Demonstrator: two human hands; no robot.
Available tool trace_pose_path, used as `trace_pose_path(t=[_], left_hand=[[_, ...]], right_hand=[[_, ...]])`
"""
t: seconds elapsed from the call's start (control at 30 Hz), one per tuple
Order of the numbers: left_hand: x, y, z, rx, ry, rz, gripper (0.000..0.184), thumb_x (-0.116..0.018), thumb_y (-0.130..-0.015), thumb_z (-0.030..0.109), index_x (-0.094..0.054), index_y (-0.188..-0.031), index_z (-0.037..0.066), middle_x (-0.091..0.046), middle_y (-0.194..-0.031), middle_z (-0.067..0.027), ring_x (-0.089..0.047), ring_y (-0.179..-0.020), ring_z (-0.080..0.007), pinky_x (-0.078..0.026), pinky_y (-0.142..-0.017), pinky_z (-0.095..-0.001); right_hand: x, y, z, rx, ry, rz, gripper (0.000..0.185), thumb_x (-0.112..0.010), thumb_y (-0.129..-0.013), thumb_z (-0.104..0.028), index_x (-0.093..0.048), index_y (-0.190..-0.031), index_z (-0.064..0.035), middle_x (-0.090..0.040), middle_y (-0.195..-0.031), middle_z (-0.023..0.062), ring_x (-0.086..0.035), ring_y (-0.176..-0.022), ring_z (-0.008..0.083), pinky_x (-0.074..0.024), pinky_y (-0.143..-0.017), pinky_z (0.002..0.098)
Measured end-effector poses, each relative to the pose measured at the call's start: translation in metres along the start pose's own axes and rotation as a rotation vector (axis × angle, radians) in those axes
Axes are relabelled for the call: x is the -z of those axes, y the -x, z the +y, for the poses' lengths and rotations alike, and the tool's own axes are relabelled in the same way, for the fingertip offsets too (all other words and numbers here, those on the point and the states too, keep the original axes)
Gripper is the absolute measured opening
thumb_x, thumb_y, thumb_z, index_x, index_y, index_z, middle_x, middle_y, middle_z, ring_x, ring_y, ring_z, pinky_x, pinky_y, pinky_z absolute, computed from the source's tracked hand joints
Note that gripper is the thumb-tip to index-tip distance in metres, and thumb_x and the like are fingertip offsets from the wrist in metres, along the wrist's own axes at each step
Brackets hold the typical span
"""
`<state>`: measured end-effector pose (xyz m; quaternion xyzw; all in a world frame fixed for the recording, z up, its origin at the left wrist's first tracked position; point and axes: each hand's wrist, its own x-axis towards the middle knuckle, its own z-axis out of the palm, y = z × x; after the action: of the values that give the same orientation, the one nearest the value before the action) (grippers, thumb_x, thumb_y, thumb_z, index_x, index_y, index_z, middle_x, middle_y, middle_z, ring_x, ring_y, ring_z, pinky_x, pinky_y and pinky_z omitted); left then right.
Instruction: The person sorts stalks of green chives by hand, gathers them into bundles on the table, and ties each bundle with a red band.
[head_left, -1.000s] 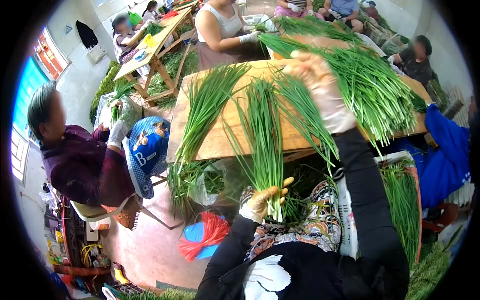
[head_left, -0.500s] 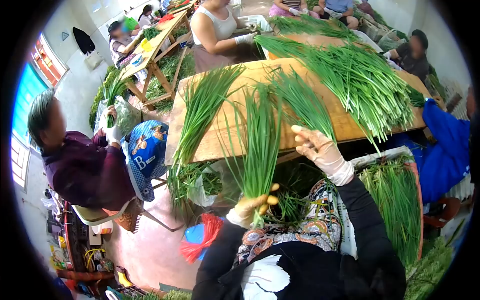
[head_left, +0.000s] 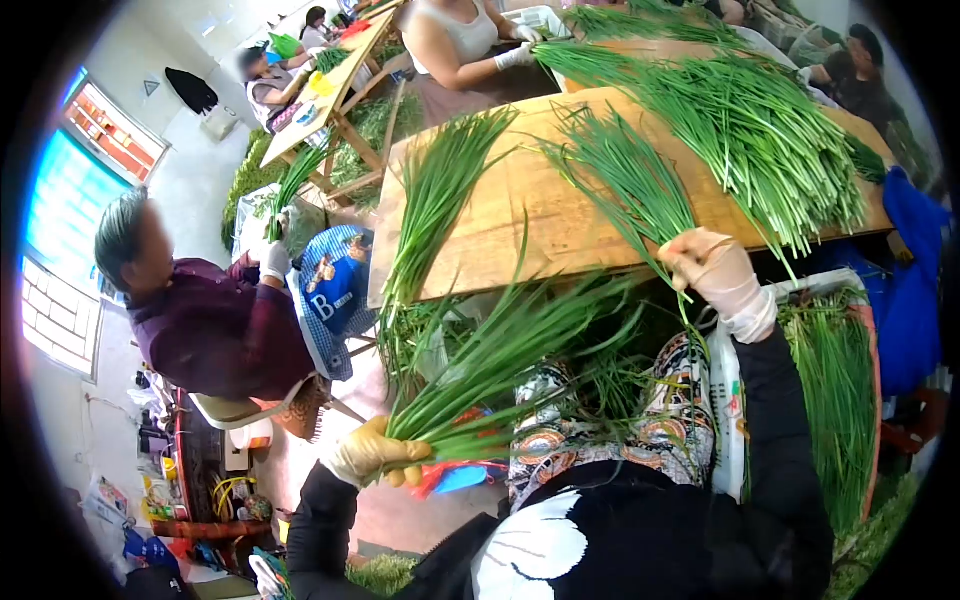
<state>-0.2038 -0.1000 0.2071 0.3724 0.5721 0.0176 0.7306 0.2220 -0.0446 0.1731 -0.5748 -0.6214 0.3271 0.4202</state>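
Observation:
My gloved left hand [head_left: 378, 452] is closed around the stem end of a bunch of green chives [head_left: 490, 350]. The bunch lies tilted over my lap, its leaves fanning to the upper right. At the front edge of the table, my gloved right hand [head_left: 712, 275] has its fingers pinched at the stem ends of a smaller chive bunch [head_left: 630, 175]. A few thin stalks hang below those fingers. Another chive bunch [head_left: 440, 190] rests on the table's left side. A large pile of chives [head_left: 760, 140] covers the right side.
The wooden table [head_left: 540, 235] stands before me. A crate [head_left: 868, 300] of chives is by my right arm. A person in a dark red top [head_left: 215, 330] sits at left holding greens. Others work behind the table. Red plastic strands and a blue object [head_left: 462, 478] lie below my left hand.
My left hand has moved left and down, tipping its bunch from upright to slanted. My right hand has gone from spread fingers to a pinch at the smaller bunch. The view has shifted.

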Motion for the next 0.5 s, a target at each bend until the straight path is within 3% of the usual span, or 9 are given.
trace_pose_path(t=[0.07,0.2,0.27,0.3,0.33,0.43,0.5], left_hand=[[0.009,-0.006,-0.006,-0.085,0.080,0.117,0.027,-0.065,-0.073,0.012,-0.054,-0.091,-0.005,-0.059,-0.068,-0.0130,-0.056,-0.046,-0.0135,-0.041,-0.035,-0.0183],[0.009,-0.010,-0.002,-0.157,0.200,0.082,0.025,-0.065,-0.073,0.009,-0.053,-0.090,-0.005,-0.060,-0.073,-0.0149,-0.056,-0.045,-0.0145,-0.040,-0.033,-0.0178],[0.014,-0.012,0.001,-0.135,0.145,0.100,0.025,-0.064,-0.073,0.009,-0.053,-0.091,-0.004,-0.060,-0.073,-0.0145,-0.056,-0.046,-0.0151,-0.039,-0.032,-0.0183],[0.009,-0.007,0.005,-0.132,0.146,0.075,0.024,-0.064,-0.074,0.010,-0.053,-0.092,-0.003,-0.060,-0.075,-0.0128,-0.057,-0.048,-0.0142,-0.039,-0.033,-0.0176],[0.004,-0.004,0.011,-0.131,0.143,0.045,0.024,-0.063,-0.075,0.010,-0.053,-0.092,-0.002,-0.060,-0.077,-0.0111,-0.057,-0.049,-0.0133,-0.038,-0.035,-0.0170],[-0.007,0.001,0.025,-0.162,0.114,0.067,0.025,-0.064,-0.074,0.011,-0.053,-0.092,-0.002,-0.059,-0.077,-0.0112,-0.057,-0.049,-0.0136,-0.037,-0.035,-0.0174],[-0.007,0.000,0.025,-0.211,0.078,0.076,0.027,-0.066,-0.073,0.014,-0.053,-0.091,-0.002,-0.059,-0.072,-0.0106,-0.056,-0.047,-0.0132,-0.036,-0.034,-0.0176]], right_hand=[[0.001,0.004,-0.025,-0.164,0.078,-0.116,0.006,-0.058,-0.078,-0.005,-0.057,-0.072,-0.0020,-0.052,-0.055,-0.0006,-0.049,-0.048,0.0051,-0.0379,-0.044,0.0187],[-0.004,0.009,-0.022,-0.063,0.010,-0.062,0.016,-0.061,-0.078,-0.015,-0.053,-0.068,-0.0042,-0.051,-0.054,-0.0004,-0.049,-0.047,0.0055,-0.0380,-0.044,0.0193],[-0.010,0.014,-0.024,-0.063,-0.245,-0.188,0.015,-0.061,-0.078,-0.013,-0.053,-0.068,-0.0043,-0.051,-0.055,-0.0013,-0.048,-0.048,0.0047,-0.0378,-0.044,0.0189],[-0.009,0.014,-0.022,-0.059,-0.269,-0.193,0.011,-0.060,-0.078,-0.011,-0.055,-0.072,-0.0043,-0.051,-0.055,-0.0020,-0.048,-0.048,0.0043,-0.0383,-0.046,0.0183],[-0.013,0.015,-0.022,-0.008,-0.352,-0.218,0.009,-0.061,-0.078,-0.012,-0.059,-0.084,-0.0050,-0.055,-0.064,0.0006,-0.050,-0.055,0.0045,-0.0411,-0.051,0.0182],[-0.036,0.016,-0.048,0.673,-0.079,-0.146,0.041,-0.062,-0.076,-0.016,-0.049,-0.114,-0.0095,-0.057,-0.094,0.0057,-0.055,-0.080,0.0140,-0.0454,-0.065,0.0274],[-0.070,0.022,-0.049,0.878,0.035,-0.235,0.058,-0.064,-0.072,-0.020,-0.040,-0.125,-0.0132,-0.055,-0.107,0.0066,-0.054,-0.093,0.0209,-0.0452,-0.074,0.0343]])
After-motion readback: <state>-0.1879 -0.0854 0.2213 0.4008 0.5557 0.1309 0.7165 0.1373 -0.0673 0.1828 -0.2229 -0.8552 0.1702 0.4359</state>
